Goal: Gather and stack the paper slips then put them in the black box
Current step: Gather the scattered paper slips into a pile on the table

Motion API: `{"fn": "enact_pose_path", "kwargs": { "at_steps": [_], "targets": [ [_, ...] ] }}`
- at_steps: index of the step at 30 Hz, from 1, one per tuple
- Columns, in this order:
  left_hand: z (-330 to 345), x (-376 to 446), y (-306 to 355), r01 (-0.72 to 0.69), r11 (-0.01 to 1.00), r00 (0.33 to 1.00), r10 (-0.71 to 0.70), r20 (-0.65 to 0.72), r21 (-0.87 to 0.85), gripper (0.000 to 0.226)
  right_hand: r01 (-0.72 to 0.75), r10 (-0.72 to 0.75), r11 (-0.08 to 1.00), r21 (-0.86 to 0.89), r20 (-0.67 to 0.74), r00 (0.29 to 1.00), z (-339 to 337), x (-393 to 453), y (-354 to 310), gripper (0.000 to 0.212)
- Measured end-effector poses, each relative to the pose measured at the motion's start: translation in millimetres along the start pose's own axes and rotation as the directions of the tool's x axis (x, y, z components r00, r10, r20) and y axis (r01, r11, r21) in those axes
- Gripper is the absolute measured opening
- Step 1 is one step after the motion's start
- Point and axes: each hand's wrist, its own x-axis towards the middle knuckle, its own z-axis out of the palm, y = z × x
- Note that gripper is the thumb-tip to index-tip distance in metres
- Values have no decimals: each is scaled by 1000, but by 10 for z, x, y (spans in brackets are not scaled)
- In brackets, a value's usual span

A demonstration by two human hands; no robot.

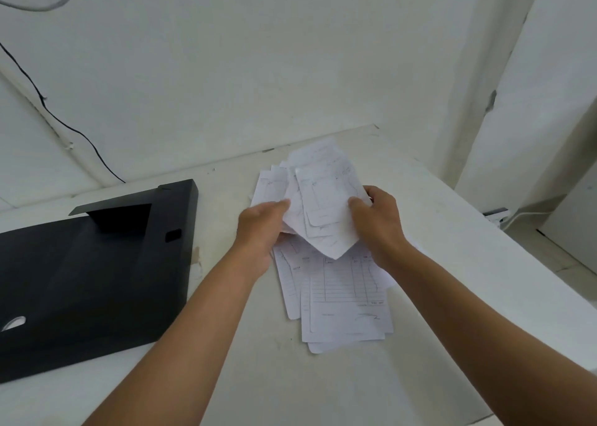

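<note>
Black box (90, 274) open, occupies desk's (245, 380) left edge, raised flap at its far end. Bare strip of desk between box and loose paper slips (342, 296); my left forearm crosses it. Near edge bare. Right edge bare beyond slips. My hands (261, 228) (378, 219) over slips at centre. Wall (258, 70) closes far edge.

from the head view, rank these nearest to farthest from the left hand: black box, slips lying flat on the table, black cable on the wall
1. Slips lying flat on the table: just below and right of the left hand, partly under it.
2. Black box: on the table, off to the left.
3. Black cable on the wall: far upper left, behind the box.
</note>
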Motion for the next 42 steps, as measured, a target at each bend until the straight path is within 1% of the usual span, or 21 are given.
{"fn": "enact_pose_path", "kwargs": {
  "at_steps": [1,3,5,8,10,12,15,17,19,21,23,24,26,29,31,33,35,37,39,41,42],
  "targets": [
    [8,-32,-19,-19,996,1000,17,22,83,5,-4,4,1000,-13,5,1000,16,-1,2,31],
    [35,-35,-103,-116,958,993,120,2,262,13,3,-4,998,-70,-7,1000,51,-15,5,40],
    [34,-81,-139,-195,911,976,218,-23,362,18,30,-37,990,-135,-50,998,77,-28,4,52],
    [-19,-29,-174,-266,787,930,361,-67,556,29,75,-90,959,-272,-45,995,87,2,12,56],
    [-89,28,-168,-288,681,884,459,-87,673,21,112,-113,887,-448,23,993,90,18,34,53],
    [-138,122,-185,-314,625,849,522,-83,715,23,149,-139,792,-592,64,988,81,27,40,52],
    [-179,302,-246,-291,551,836,545,-72,782,49,147,-184,618,-773,40,982,26,60,60,54],
    [-201,401,-285,-218,490,858,509,-73,844,61,109,-161,518,-848,29,987,-11,96,105,61],
    [-204,436,-277,-162,455,900,432,-58,875,65,99,-158,479,-872,26,987,2,115,166,67],
    [-179,413,-275,-159,439,908,417,-44,884,62,134,-174,546,-827,45,984,59,134,185,68],
    [-157,374,-261,-165,489,896,436,-77,857,62,170,-174,633,-755,76,982,115,176,143,69],
    [-155,371,-245,-164,520,892,440,-99,838,63,169,-167,651,-740,77,983,126,208,112,71],
    [-176,414,-208,-146,524,891,438,-118,839,68,120,-136,630,-768,43,990,111,286,52,84],
    [-212,558,-146,-102,505,921,374,-111,857,75,65,-71,576,-815,30,997,108,383,-16,99],
    [-182,642,-143,-115,569,937,334,-102,814,74,94,-25,614,-784,99,995,171,446,-45,99],
    [-118,679,-155,-158,617,941,330,-71,771,70,102,17,692,-715,157,987,249,535,-85,88],
    [-93,700,-148,-178,567,923,380,-63,804,66,100,33,725,-681,179,983,300,625,-131,75],
    [-130,734,-108,-147,453,906,418,-63,879,69,118,34,686,-718,194,980,325,684,-147,73],
    [-183,792,-86,-123,381,917,396,-41,916,71,147,26,670,-728,221,975,359,703,-128,66],
    [-191,834,-110,-147,376,915,403,-18,915,65,194,-9,684,-703,258,966,394,697,-69,53],
    [-176,854,-123,-165,390,906,422,-17,906,63,220,-47,683,-697,258,965,400,679,-39,54]
  ]
}}
